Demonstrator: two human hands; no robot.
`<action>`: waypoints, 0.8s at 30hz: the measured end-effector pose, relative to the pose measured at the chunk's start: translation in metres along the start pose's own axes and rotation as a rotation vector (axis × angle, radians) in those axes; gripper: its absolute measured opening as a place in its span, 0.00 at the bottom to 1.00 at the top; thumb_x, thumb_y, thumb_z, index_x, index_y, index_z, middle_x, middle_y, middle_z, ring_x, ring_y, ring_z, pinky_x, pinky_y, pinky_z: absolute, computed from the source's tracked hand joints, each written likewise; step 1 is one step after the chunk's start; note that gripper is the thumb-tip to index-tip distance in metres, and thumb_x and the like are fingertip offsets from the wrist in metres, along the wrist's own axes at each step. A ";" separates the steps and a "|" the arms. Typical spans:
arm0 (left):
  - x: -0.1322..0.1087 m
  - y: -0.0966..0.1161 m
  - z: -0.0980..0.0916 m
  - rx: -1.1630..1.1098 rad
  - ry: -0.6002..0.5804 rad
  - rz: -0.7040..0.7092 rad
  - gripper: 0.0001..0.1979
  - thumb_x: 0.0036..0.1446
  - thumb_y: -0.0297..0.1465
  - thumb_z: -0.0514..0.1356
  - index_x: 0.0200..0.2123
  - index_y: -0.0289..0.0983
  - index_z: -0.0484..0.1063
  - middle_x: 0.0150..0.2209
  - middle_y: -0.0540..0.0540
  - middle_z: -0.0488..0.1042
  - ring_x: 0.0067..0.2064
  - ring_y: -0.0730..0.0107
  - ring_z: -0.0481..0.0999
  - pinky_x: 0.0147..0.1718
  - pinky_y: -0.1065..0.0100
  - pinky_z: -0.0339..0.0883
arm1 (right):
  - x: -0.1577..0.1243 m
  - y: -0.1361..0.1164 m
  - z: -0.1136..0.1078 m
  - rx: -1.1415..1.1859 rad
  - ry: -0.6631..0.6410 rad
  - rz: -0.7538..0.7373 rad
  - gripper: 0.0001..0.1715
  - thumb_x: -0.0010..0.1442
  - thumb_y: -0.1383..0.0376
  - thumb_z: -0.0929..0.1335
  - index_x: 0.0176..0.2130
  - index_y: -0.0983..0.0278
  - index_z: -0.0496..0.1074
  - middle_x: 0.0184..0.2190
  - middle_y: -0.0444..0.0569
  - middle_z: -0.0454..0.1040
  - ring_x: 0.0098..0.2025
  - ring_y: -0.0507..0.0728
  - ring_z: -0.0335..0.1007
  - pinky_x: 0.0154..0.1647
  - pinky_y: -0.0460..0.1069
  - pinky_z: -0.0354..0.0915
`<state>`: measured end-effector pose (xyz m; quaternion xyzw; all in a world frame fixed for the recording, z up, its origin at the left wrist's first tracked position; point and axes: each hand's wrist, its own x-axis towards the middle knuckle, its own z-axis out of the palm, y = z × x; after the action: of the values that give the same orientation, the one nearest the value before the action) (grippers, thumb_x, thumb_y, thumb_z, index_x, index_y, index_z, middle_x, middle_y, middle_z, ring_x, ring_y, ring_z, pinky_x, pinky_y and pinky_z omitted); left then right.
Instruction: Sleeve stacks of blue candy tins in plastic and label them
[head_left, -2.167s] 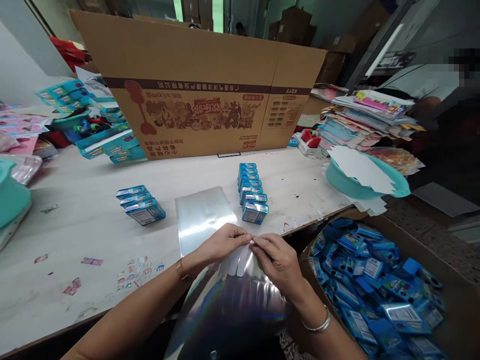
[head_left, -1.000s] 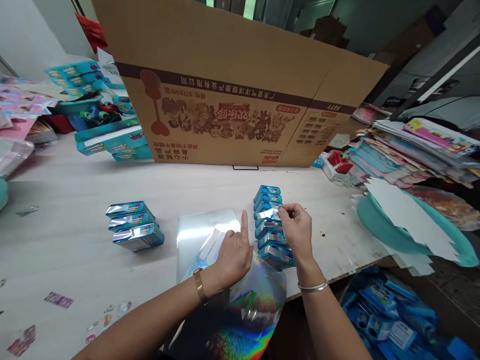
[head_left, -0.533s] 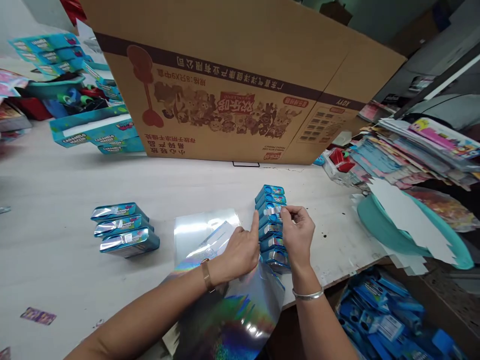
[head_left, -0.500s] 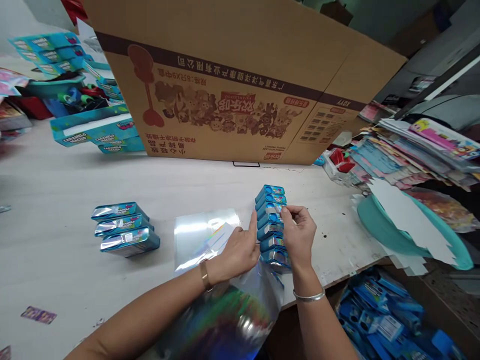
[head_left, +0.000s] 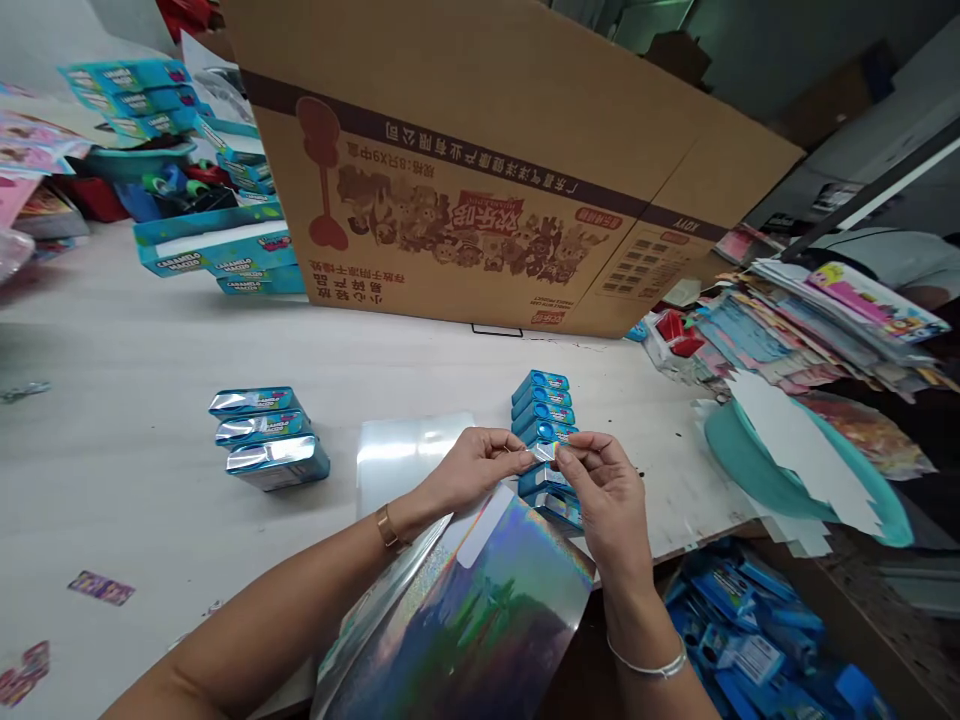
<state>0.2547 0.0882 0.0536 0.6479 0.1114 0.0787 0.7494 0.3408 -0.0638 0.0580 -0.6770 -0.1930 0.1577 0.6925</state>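
Note:
Several small blue boxes (head_left: 551,412) stand in a row at the middle right of the table. Over the nearer part of that row, my left hand (head_left: 487,465) and my right hand (head_left: 607,485) pinch a small shiny clear sticker (head_left: 545,452) between them. Below my left hand lies a holographic sheet (head_left: 480,610), hanging over the front edge with a pale strip on it. A silvery clear sheet (head_left: 405,455) lies flat left of the row. Three more blue boxes (head_left: 274,450) stand together farther left.
A large cardboard box (head_left: 465,170) stands behind the work area. Blue display boxes (head_left: 225,250) are at back left. On the right are a teal basin (head_left: 735,460), stacked printed sheets (head_left: 795,320) and a carton of blue boxes (head_left: 757,620).
Both hands have come together nearer the front of the row, and my left hand now pinches the sticker too. The holographic sheet has shifted, showing its pale strip. The view has shifted slightly.

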 end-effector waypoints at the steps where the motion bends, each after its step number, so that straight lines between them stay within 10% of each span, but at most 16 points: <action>1: -0.001 0.002 0.000 0.032 -0.009 -0.004 0.21 0.50 0.47 0.65 0.27 0.32 0.72 0.23 0.52 0.63 0.27 0.76 0.57 0.26 0.71 0.48 | -0.001 -0.001 -0.004 0.016 -0.029 0.021 0.21 0.53 0.52 0.75 0.42 0.59 0.71 0.27 0.43 0.76 0.32 0.55 0.73 0.34 0.49 0.68; 5: -0.006 0.007 0.000 0.213 -0.075 -0.030 0.17 0.55 0.43 0.62 0.26 0.34 0.72 0.21 0.55 0.57 0.25 0.77 0.52 0.24 0.70 0.43 | 0.003 -0.004 -0.023 0.034 -0.195 0.132 0.30 0.55 0.46 0.73 0.50 0.60 0.73 0.26 0.44 0.75 0.31 0.55 0.73 0.35 0.50 0.69; 15: 0.002 0.020 0.003 0.485 -0.165 -0.032 0.15 0.59 0.38 0.58 0.24 0.35 0.70 0.21 0.55 0.61 0.24 0.77 0.55 0.26 0.71 0.50 | 0.025 -0.007 -0.032 -0.128 -0.373 0.260 0.25 0.42 0.46 0.78 0.28 0.64 0.76 0.24 0.45 0.75 0.26 0.53 0.68 0.28 0.48 0.66; 20: 0.007 0.021 -0.002 0.532 -0.222 -0.037 0.12 0.61 0.35 0.56 0.26 0.36 0.71 0.22 0.55 0.61 0.24 0.77 0.56 0.25 0.72 0.50 | 0.031 0.006 -0.036 -0.175 -0.210 0.100 0.30 0.54 0.42 0.71 0.43 0.63 0.76 0.25 0.44 0.74 0.29 0.55 0.70 0.33 0.50 0.68; 24: 0.008 0.023 -0.006 0.558 -0.254 -0.051 0.12 0.61 0.36 0.56 0.29 0.36 0.73 0.22 0.55 0.62 0.25 0.77 0.57 0.25 0.71 0.50 | 0.038 0.006 -0.044 -0.217 -0.375 0.117 0.36 0.58 0.36 0.65 0.45 0.62 0.77 0.32 0.50 0.77 0.33 0.56 0.71 0.35 0.51 0.69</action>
<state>0.2613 0.0991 0.0751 0.8304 0.0504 -0.0556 0.5521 0.3953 -0.0839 0.0535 -0.7165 -0.2946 0.2992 0.5571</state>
